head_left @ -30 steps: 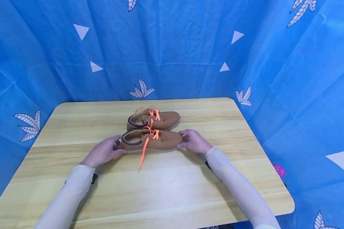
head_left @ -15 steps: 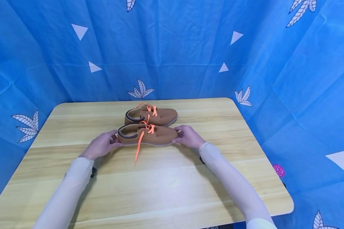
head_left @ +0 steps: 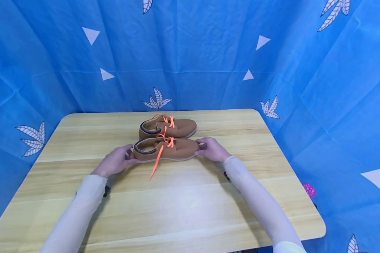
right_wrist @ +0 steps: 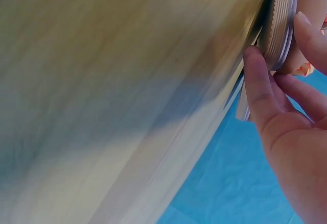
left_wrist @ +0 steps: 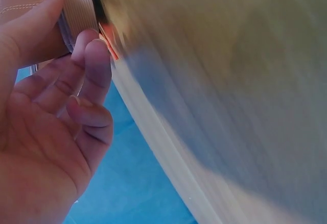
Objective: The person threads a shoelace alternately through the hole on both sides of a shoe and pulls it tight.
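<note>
Two brown lace-up shoes with orange laces sit side by side on the table, toes to the right. The near shoe (head_left: 185,149) is held at both ends, and one loose lace (head_left: 157,163) hangs toward the front. My left hand (head_left: 115,161) pinches its heel; in the left wrist view the thumb lies on the side and fingertips meet the ribbed sole (left_wrist: 80,4). At the toe, my right hand (head_left: 213,150) pinches with thumb on the upper and fingers by the sole (right_wrist: 281,25). The far shoe (head_left: 185,128) stands right behind, partly hidden.
A light wooden table (head_left: 177,207) with rounded corners carries both shoes. Blue patterned cloth (head_left: 202,52) hangs behind it and along both sides. The far shoe is close to the table's back edge.
Both shoes have moved a little away from me, toward the back edge, mostly in the first half second. My hands have kept their hold on the near shoe's heel and toe.
</note>
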`<state>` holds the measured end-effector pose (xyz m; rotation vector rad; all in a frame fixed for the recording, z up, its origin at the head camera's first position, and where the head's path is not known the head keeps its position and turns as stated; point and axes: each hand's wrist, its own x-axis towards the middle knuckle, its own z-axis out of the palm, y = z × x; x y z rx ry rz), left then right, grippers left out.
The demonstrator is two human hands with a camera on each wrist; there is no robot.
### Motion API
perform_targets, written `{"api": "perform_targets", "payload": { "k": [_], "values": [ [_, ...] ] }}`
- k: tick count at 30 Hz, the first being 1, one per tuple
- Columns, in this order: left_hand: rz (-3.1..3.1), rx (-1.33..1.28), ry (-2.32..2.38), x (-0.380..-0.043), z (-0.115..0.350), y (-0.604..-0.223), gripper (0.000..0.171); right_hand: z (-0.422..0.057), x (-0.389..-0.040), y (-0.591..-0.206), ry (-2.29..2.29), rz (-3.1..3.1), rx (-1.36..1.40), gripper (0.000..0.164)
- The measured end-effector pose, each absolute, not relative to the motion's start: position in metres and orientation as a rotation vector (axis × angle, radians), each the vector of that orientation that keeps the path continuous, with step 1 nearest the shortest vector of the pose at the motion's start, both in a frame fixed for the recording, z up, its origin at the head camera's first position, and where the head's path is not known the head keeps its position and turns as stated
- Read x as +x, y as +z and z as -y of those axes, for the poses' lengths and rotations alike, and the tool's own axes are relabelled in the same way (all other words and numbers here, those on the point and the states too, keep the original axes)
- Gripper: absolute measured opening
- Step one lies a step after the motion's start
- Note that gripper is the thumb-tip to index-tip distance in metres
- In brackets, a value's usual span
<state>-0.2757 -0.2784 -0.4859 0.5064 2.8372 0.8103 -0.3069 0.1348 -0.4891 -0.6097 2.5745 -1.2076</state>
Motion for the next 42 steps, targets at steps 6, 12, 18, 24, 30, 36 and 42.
{"api": "perform_targets", "payload": {
  "k": [6, 12, 18, 24, 30, 36, 42],
  "values": [
    [-2.865, 0.507, 0.777, -0.279, 0.277, -0.484, 0.043, -0.137, -0.309, -0.489, -1.211, -2.578, -0.614, 0.056],
    [-2.857, 0.477, 0.784, -0.286, 0.284, -0.485, 0.045, -0.129, -0.311, -0.490, -1.224, -2.565, -0.608, 0.052],
    [-2.840, 0.474, 0.801, -0.285, 0.280, -0.485, 0.050, -0.134, -0.314, -0.494, -1.213, -2.584, -0.601, 0.054],
    [-2.853, 0.505, 0.824, -0.284, 0.271, -0.489, 0.047, -0.143, -0.318, -0.493, -1.212, -2.601, -0.581, 0.057],
    [-2.841, 0.513, 0.832, -0.286, 0.264, -0.491, 0.057, -0.151, -0.318, -0.494, -1.225, -2.585, -0.541, 0.059],
    [-2.846, 0.469, 0.819, -0.286, 0.262, -0.490, 0.064, -0.153, -0.317, -0.493, -1.228, -2.595, -0.544, 0.060],
    [-2.786, 0.481, 0.839, -0.282, 0.268, -0.485, 0.070, -0.158, -0.316, -0.491, -1.244, -2.550, -0.548, 0.062]
  ]
}}
